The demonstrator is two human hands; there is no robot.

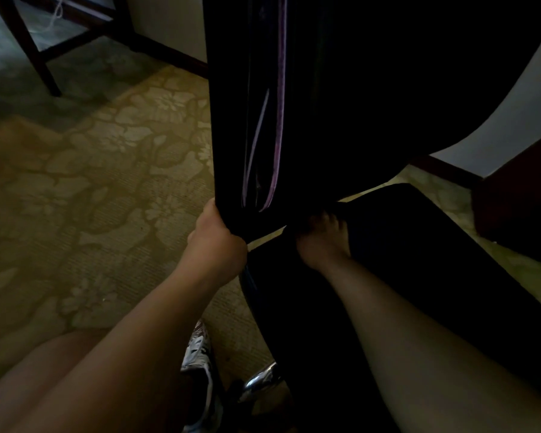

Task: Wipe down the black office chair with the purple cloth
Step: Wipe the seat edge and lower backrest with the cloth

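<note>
- The left hand (214, 235) is clenched around the lower side edge of the chair's backrest (372, 89), thumb up along the edge and fingers wrapped behind it, out of sight.
- The right hand (324, 237) reaches into the dark gap where the backrest meets the seat (419, 260); its fingers curl downward there, but the shadow is too deep to tell whether they grip anything.
- The purple cloth cannot be made out anywhere; if it is under the right hand, the darkness hides it.
- The black office chair fills the middle and right of the view. Its backrest is a tall, smooth, slightly glossy panel with a rounded bottom edge, and thin pale purple glints run down its left side.
- The seat is a flat, matte black pad with rounded corners, lying under the right forearm.
- A shiny curved chrome leg (260, 381) of the chair base shows below the seat, near a white patterned sneaker (200, 367).
- The carpet (91, 198) is tan with a paler leafy, flower-like pattern and a fine ribbed weave.
- Dark wooden furniture legs (28, 48) stand at the upper left, against a pale wall with a dark baseboard.
</note>
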